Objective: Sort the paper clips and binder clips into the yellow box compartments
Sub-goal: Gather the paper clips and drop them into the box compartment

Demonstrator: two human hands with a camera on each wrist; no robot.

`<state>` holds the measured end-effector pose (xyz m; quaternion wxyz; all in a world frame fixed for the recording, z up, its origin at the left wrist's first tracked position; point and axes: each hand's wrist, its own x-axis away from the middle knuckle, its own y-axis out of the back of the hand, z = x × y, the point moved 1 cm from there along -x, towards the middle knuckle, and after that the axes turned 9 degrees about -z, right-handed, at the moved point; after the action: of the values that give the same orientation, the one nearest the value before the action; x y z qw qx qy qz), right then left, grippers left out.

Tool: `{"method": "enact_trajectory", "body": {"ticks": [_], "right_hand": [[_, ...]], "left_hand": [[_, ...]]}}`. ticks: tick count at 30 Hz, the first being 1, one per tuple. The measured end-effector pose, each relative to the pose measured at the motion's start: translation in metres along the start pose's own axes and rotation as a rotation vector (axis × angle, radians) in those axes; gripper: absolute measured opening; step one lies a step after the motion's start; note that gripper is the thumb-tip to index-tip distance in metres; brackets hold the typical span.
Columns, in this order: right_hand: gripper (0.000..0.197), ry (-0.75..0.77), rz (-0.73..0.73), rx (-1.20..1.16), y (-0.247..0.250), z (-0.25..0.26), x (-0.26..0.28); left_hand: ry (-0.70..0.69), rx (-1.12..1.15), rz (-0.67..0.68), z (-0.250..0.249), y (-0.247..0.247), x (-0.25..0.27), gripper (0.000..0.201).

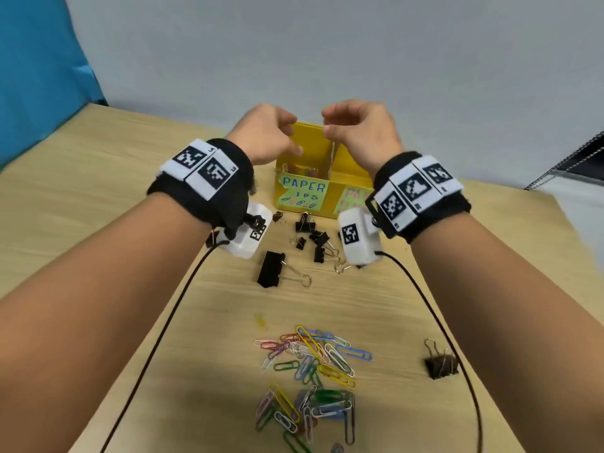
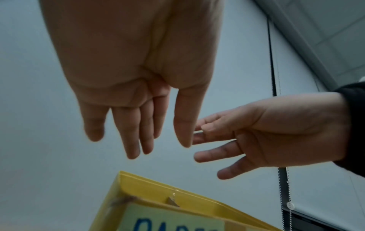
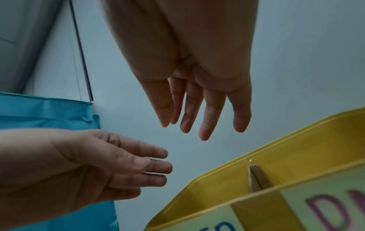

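The yellow box (image 1: 351, 173) stands at the back of the table, split by a divider (image 3: 256, 176). Its left compartment, labelled PAPER, holds several coloured paper clips (image 1: 302, 171). My left hand (image 1: 292, 132) hovers over that left compartment with straight, empty fingers (image 2: 134, 140). My right hand (image 1: 330, 125) hovers beside it, over the divider, also relaxed and empty, as the right wrist view (image 3: 197, 128) shows. Black binder clips (image 1: 307, 237) lie in front of the box, the largest (image 1: 271, 269) nearest me. A pile of coloured paper clips (image 1: 310, 371) lies close to me.
One more black binder clip (image 1: 439, 364) sits alone at the near right. Black cables (image 1: 157, 338) run from the wrist cameras along both forearms across the table. A grey wall stands behind the box, with a blue sheet (image 1: 39, 76) at the left.
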<state>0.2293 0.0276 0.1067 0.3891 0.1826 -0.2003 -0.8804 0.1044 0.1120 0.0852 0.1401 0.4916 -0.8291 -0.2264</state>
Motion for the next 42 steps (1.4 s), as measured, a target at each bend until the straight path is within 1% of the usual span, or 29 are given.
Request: {"method": "enact_trajectory", "body": {"ticks": [1,2,3,4,5,6,7,8,9,10,11,12,15,17,19,20,21,23,24,25,26,28,30,32,33,36,38,40,42], "right_hand": [[0.022,0.03,-0.012,0.031,0.006,-0.001,0.012],[0.019,0.048,0.014,0.067,0.012,-0.004,0.027],[0.015,0.059,0.079,0.107,0.018,-0.007,0.044],[0.013,0.056,0.189,0.179,0.023,-0.011,0.062],[0.015,0.053,0.33,0.301,0.028,-0.015,0.082],[0.02,0.049,0.483,0.475,0.03,-0.022,0.099],[0.028,0.039,0.632,0.652,0.03,-0.032,0.116],[0.034,0.021,0.741,0.79,0.029,-0.041,0.132],[0.039,-0.001,0.794,0.874,0.027,-0.05,0.145],[0.042,-0.017,0.8,0.911,0.025,-0.057,0.161],[0.043,-0.023,0.782,0.923,0.023,-0.064,0.173],[0.044,-0.018,0.754,0.927,0.021,-0.069,0.189],[0.046,0.073,0.691,0.92,0.018,-0.077,0.224],[0.047,0.128,0.714,0.879,0.021,-0.079,0.241],[0.05,0.079,0.705,0.77,0.03,-0.078,0.249],[0.057,0.033,0.694,0.729,0.037,-0.078,0.254],[0.07,-0.003,0.684,0.713,0.043,-0.078,0.258],[0.098,-0.031,0.687,0.774,0.05,-0.078,0.272],[0.105,-0.021,0.692,0.828,0.048,-0.079,0.279],[0.107,-0.005,0.692,0.868,0.045,-0.08,0.284],[0.106,0.004,0.679,0.881,0.04,-0.082,0.286],[0.095,-0.022,0.635,0.848,0.031,-0.082,0.282],[0.079,-0.054,0.588,0.8,0.025,-0.081,0.273],[0.071,-0.078,0.555,0.76,0.022,-0.082,0.263],[0.072,-0.086,0.551,0.739,0.023,-0.082,0.26],[0.091,-0.092,0.579,0.713,0.026,-0.081,0.261],[0.096,-0.034,0.601,0.774,0.023,-0.08,0.264],[0.085,0.023,0.592,0.783,0.017,-0.079,0.264],[0.063,0.068,0.573,0.737,0.013,-0.078,0.259]], "left_hand": [[-0.043,0.005,-0.022,0.0,0.002,0.012,0.064],[-0.089,-0.013,-0.047,0.001,0.004,0.029,0.06],[-0.139,-0.046,-0.062,0.004,0.003,0.047,0.053],[-0.171,-0.077,-0.04,0.008,0.002,0.066,0.045],[-0.181,-0.09,0.034,0.015,-0.001,0.086,0.036],[-0.173,-0.095,0.159,0.02,-0.004,0.105,0.03],[-0.164,-0.122,0.318,0.026,-0.008,0.125,0.027],[-0.174,-0.216,0.486,0.03,-0.014,0.142,0.03],[-0.192,-0.354,0.635,0.036,-0.021,0.156,0.039],[-0.207,-0.508,0.734,0.043,-0.029,0.17,0.051],[-0.223,-0.648,0.765,0.05,-0.036,0.18,0.061],[-0.233,-0.74,0.757,0.055,-0.043,0.191,0.064],[-0.286,-0.823,0.708,0.063,-0.056,0.212,0.054],[-0.282,-0.786,0.742,0.061,-0.056,0.22,0.045],[-0.284,-0.713,0.721,0.058,-0.048,0.222,0.046],[-0.269,-0.691,0.687,0.058,-0.042,0.223,0.054],[-0.242,-0.69,0.648,0.06,-0.036,0.223,0.066],[-0.172,-0.746,0.61,0.066,-0.028,0.225,0.093],[-0.15,-0.799,0.619,0.068,-0.027,0.228,0.102],[-0.151,-0.853,0.634,0.069,-0.029,0.234,0.107],[-0.172,-0.894,0.644,0.069,-0.034,0.239,0.109],[-0.231,-0.918,0.628,0.068,-0.045,0.249,0.104],[-0.26,-0.901,0.578,0.066,-0.054,0.255,0.092],[-0.236,-0.864,0.525,0.065,-0.056,0.254,0.081],[-0.215,-0.845,0.505,0.065,-0.056,0.252,0.08],[-0.197,-0.836,0.503,0.067,-0.053,0.249,0.087],[-0.213,-0.852,0.508,0.066,-0.055,0.249,0.087],[-0.233,-0.839,0.501,0.064,-0.059,0.248,0.079],[-0.232,-0.778,0.488,0.062,-0.063,0.245,0.059]]}}
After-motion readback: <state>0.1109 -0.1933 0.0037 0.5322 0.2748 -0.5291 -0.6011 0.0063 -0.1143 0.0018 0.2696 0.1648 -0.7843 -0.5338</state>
